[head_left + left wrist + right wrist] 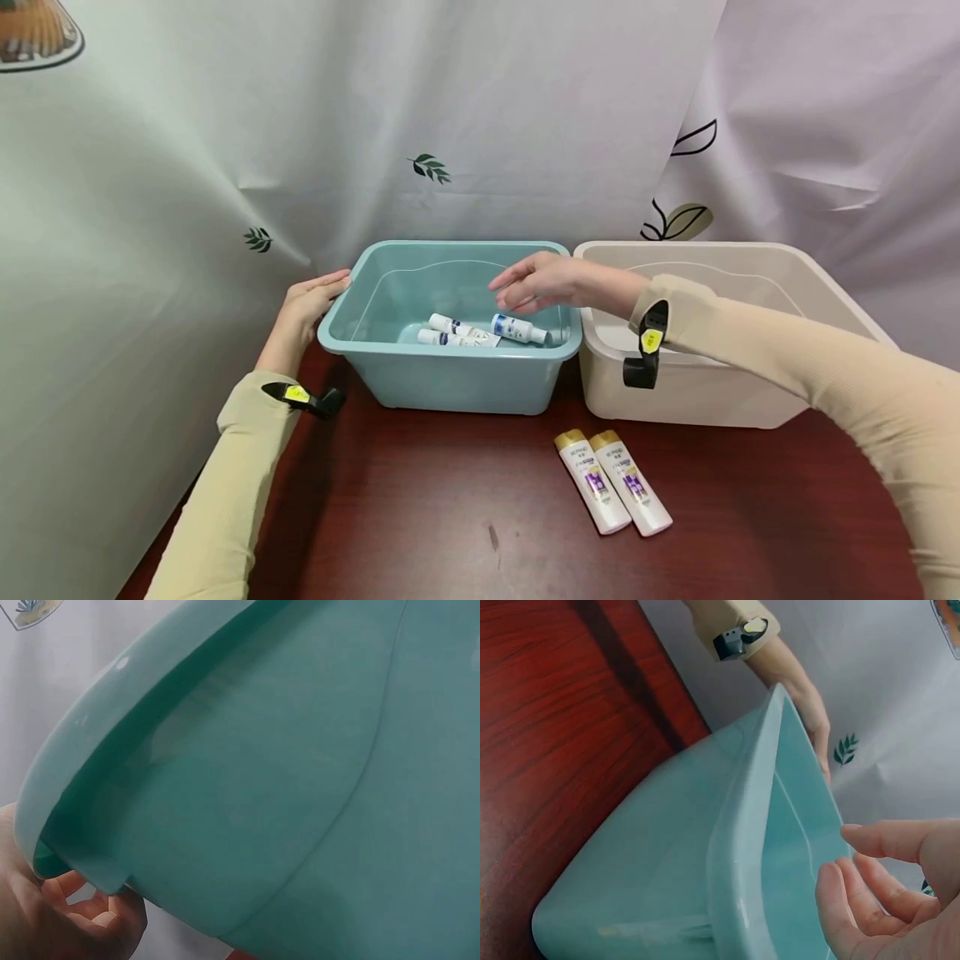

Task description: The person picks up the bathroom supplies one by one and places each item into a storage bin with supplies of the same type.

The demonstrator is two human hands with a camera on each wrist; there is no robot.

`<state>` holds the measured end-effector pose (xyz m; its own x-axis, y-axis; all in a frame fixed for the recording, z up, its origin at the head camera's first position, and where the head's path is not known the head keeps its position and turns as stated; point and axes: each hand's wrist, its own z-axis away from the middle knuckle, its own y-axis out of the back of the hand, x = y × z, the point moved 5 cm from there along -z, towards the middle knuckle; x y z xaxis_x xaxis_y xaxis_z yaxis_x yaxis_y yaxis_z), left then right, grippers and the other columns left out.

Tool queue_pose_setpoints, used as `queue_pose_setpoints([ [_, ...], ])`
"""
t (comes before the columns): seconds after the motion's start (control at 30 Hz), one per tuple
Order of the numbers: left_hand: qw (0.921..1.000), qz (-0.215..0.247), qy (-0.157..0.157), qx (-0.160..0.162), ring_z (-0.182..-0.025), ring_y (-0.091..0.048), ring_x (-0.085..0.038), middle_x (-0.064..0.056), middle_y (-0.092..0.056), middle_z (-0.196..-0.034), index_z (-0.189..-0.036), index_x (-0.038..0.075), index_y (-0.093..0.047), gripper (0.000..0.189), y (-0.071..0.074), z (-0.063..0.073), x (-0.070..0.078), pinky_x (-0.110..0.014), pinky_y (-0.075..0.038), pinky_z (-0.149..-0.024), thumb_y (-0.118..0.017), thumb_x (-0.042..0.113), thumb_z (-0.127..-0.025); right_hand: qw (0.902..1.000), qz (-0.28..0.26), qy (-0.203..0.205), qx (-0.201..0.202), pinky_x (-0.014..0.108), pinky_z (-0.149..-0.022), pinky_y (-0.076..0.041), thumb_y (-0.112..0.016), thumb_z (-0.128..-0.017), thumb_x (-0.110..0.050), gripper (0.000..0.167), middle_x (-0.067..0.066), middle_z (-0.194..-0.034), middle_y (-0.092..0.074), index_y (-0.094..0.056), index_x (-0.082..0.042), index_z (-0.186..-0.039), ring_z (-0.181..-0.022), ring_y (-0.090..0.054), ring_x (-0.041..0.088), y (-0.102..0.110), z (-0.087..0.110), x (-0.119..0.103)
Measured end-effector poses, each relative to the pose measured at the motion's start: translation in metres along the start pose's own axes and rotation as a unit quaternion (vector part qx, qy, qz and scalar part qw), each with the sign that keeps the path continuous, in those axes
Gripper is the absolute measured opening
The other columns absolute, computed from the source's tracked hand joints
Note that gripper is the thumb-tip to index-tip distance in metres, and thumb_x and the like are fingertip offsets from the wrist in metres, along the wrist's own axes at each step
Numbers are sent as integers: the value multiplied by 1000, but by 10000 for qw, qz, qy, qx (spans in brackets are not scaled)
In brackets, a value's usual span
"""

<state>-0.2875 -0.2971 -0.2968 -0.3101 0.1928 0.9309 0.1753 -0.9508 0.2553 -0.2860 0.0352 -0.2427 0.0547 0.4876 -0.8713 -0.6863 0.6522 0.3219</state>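
A light blue plastic tub (457, 383) stands on the table. At its left end my left hand (306, 310) grips the rim; the left wrist view shows the fingers (124, 919) curled under the lip. Over the tub's right part hovers my right hand (546, 282), fingers loosely bent and apart, nothing held. Just below it in the head view lies a white bottle with a blue label (517, 328). Beside that bottle, two white tubes with dark print (447, 324) lie on the tub's floor, partly hidden by the front rim.
To the right, a beige tub (690, 392) stands close against the blue one, under my right forearm. Two white shampoo bottles with gold caps (597, 487) lie side by side on the dark red table (420, 500). A pale curtain (480, 100) hangs behind.
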Motion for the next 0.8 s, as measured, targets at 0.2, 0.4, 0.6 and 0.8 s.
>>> queue_pose_setpoints([
  [0.2, 10000, 72, 9, 7, -95, -52, 1, -5, -39, -152, -144, 21, -45, 55, 0, 0, -1, -12, -48, -70, -61, 36, -93, 9999, -140, 25, -28, 39, -103, -46, -56, -92, -4, 47, 12, -126, -60, -48, 1, -138, -111, -58, 16, -2, 7, 5],
  [0.4, 9999, 103, -3, -9, -91, -53, 1, -6, -39, -153, -144, 22, -46, 57, 1, 0, 0, -12, -48, -69, -63, 38, -92, 9999, -86, 106, 49, 39, -102, -47, -58, -92, -5, 46, 8, -118, -64, -49, 1, -136, -105, -60, 12, -1, 12, 9],
  [0.6, 9999, 145, 24, -52, -92, -53, 1, -6, -38, -153, -144, 22, -45, 57, 1, 1, 1, -13, -48, -69, -63, 37, -92, 9999, 16, 149, 74, 34, -97, -50, -60, -91, -6, 46, 7, -117, -65, -50, 0, -136, -100, -61, 8, 0, 18, 13],
  [0.8, 9998, 154, 95, 6, -99, -53, -2, -5, -39, -153, -143, 23, -46, 57, 1, -1, 0, -13, -48, -70, -64, 38, -91, 9998, -75, 204, 38, 29, -92, -51, -60, -90, -7, 48, 8, -120, -63, -49, 1, -137, -97, -62, 6, 1, 23, 18],
])
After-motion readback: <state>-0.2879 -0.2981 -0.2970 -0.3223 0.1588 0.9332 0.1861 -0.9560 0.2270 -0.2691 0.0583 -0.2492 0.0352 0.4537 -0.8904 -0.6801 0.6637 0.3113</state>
